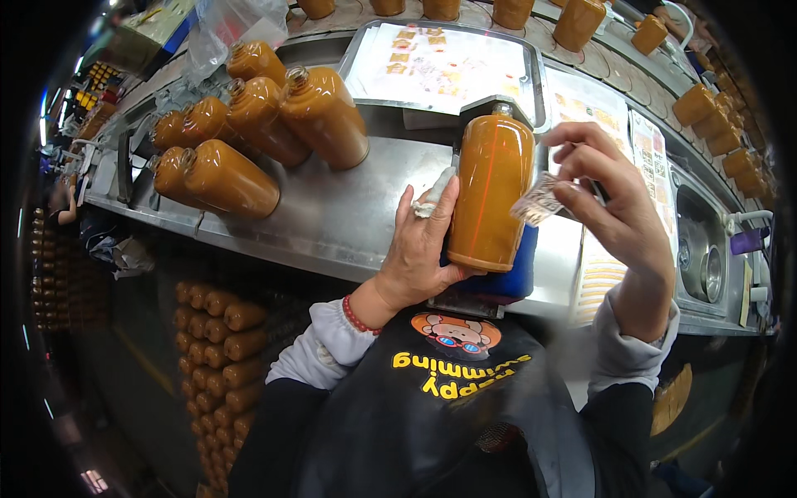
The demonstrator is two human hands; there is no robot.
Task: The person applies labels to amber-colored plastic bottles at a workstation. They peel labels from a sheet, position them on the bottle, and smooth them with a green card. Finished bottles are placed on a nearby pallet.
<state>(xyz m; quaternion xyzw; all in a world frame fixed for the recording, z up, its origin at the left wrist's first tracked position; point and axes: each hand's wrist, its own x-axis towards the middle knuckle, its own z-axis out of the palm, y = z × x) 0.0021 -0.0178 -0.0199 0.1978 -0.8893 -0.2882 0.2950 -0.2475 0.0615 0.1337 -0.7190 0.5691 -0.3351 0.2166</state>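
Note:
A glossy amber-brown bottle [491,191] rests on a blue support [510,278] in front of me, its neck pointing away. A thin red line runs along its length. My left hand [415,253] grips the bottle's left side and lower edge, with a crumpled white cloth [435,196] at its fingers. To the right of the bottle, my right hand [610,191] pinches a small, clear sheet with a brown and white pattern [537,200]. The sheet's edge is close to the bottle's right side; whether they touch I cannot tell.
Several similar brown bottles [324,116] stand on the metal counter [340,212] at left. Beyond my bottle, a tray [538,83] holds a printed sheet [440,66]. A sink [701,241] is at right. More bottles [224,332] are stacked below the counter at left.

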